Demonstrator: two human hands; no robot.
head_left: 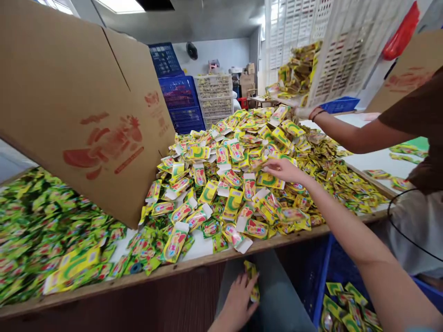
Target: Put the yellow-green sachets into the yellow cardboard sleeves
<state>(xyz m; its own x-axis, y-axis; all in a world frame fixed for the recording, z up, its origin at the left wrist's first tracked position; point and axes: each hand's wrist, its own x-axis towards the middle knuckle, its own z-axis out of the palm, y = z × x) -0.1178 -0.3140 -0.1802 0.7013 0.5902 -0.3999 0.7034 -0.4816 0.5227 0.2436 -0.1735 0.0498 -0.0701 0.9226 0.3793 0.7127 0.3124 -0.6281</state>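
My right hand (282, 169) reaches onto the big heap of small yellow and green boxes (233, 203) on the table. Its thumb and fingers are pinched together at a yellow packet on the heap. Low in the view, above my lap, my left hand (240, 297) has its fingers wrapped round yellow packets (254, 281). Several boxes around the heap have white end flaps standing open. Green packets (145, 246) lie at the heap's front left edge.
A large cardboard carton (114, 115) leans at the left over green packets. To the right, another person's arm (349, 133) tips a white crate (341, 60) of yellow packets. A blue crate (321, 281) with packets stands below the table's wooden edge (194, 263). Stacked crates stand behind.
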